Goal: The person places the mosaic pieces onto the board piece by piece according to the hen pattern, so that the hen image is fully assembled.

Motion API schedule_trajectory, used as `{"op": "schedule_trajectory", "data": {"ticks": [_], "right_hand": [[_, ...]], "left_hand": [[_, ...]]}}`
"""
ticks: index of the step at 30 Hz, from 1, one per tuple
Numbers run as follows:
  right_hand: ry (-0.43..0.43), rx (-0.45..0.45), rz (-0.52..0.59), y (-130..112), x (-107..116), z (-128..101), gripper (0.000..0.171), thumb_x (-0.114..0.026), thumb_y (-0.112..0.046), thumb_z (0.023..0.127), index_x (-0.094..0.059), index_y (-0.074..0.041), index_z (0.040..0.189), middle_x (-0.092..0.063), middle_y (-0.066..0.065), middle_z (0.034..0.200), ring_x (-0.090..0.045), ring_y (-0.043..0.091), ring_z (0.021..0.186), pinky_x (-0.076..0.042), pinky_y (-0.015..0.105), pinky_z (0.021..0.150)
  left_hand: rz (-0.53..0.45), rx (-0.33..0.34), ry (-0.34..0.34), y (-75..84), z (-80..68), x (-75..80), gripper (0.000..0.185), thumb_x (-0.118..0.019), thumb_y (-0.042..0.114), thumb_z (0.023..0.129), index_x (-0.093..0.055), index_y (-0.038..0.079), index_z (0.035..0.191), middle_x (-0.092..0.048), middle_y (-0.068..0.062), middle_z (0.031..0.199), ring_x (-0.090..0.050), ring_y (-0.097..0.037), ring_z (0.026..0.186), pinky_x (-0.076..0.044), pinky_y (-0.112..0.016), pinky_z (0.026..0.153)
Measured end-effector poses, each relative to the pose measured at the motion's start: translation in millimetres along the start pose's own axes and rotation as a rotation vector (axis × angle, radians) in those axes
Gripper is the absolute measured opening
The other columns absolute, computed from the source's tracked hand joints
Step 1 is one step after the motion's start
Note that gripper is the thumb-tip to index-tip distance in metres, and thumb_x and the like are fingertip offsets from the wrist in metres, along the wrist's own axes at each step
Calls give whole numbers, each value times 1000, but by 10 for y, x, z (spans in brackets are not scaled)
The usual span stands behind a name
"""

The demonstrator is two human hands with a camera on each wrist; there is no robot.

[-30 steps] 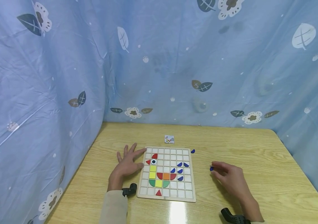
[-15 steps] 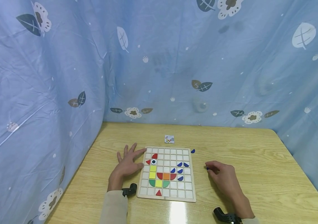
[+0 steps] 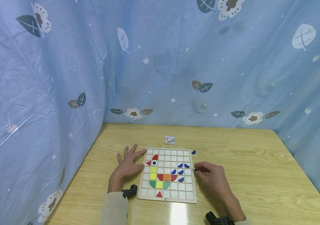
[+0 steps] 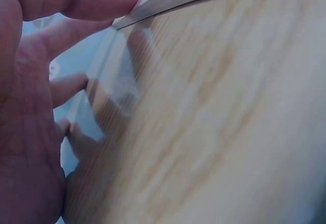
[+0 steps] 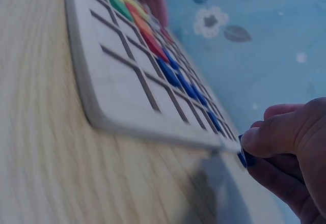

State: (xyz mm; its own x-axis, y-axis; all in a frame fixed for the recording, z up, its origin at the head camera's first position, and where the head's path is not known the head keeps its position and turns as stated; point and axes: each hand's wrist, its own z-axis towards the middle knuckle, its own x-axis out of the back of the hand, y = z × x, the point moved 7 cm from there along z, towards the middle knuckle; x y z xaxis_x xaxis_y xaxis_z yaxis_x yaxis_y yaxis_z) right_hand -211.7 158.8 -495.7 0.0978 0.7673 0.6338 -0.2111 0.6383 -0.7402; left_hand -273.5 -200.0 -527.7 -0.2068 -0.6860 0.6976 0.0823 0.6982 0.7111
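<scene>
Just right of the grid board (image 3: 167,175), the right hand (image 3: 210,176) pinches a small blue piece (image 5: 248,158) while the left hand (image 3: 127,164) lies spread against the board's left edge; loosening that pinch might drop it onto the table (image 3: 261,175).

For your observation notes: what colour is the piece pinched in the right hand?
Dark blue; the piece shows best in the right wrist view.
</scene>
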Motion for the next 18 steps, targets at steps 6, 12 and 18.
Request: {"op": "schedule_trajectory", "data": {"ticks": [6, 12, 18], "right_hand": [[-6, 44, 19, -123, -181, 28, 28, -85, 6, 87, -84, -7, 111, -85, 3, 106, -82, 19, 98, -67, 33, 87], [-13, 76, 2, -179, -299, 58, 29, -85, 9, 86, -85, -7, 110, -85, 5, 107, -81, 19, 96, -67, 33, 85], [-37, 68, -31, -235, -351, 75, 29, -84, 8, 87, -85, -7, 111, -85, 3, 106, -80, 16, 97, -67, 36, 87]], "left_hand": [[-7, -2, 2, 0, 1, 1, 74, -74, 15, 88, -60, 27, 160, -17, -18, 184, 11, -50, 169, 23, -77, 123], [-8, -1, 5, -6, 5, -3, 74, -75, 15, 87, -60, 26, 160, -17, -18, 184, 11, -50, 169, 23, -77, 124], [-2, 0, 7, -6, 7, -4, 74, -75, 15, 88, -60, 26, 160, -17, -17, 184, 11, -50, 169, 22, -77, 124]]}}
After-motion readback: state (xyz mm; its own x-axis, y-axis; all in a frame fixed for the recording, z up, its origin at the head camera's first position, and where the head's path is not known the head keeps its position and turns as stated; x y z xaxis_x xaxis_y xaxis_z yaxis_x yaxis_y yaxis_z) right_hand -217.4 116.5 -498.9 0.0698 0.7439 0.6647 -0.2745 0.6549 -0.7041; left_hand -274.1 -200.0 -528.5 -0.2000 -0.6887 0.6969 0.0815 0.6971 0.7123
